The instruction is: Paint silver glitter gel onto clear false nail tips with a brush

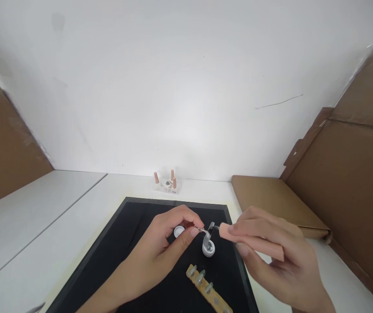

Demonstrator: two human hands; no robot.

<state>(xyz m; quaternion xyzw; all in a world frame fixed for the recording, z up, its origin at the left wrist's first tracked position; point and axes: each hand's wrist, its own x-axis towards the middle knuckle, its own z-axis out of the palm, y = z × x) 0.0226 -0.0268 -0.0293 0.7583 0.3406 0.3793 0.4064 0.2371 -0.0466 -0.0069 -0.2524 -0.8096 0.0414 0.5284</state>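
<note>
Near the middle of the head view, my left hand [165, 248] pinches a thin metal piece [199, 229] between thumb and forefinger. At its end is a pale, see-through blade, like a false nail tip [208, 236], tilted over a small open white jar [208, 249] with silvery bits inside. My right hand [277, 248] is closed round a long pink handle [254, 243]. From the handle's end a thin dark neck reaches to the nail tip; I cannot tell if they touch. A white round lid [179, 231] lies behind my left thumb.
A yellowish strip [210, 298] bearing several clear nail tips lies at the front of the black mat [140, 226]. Behind the mat, a clear holder [168, 187] carries pink-capped bottles. A flat cardboard box [267, 195] stands at right, with cardboard walls on both sides.
</note>
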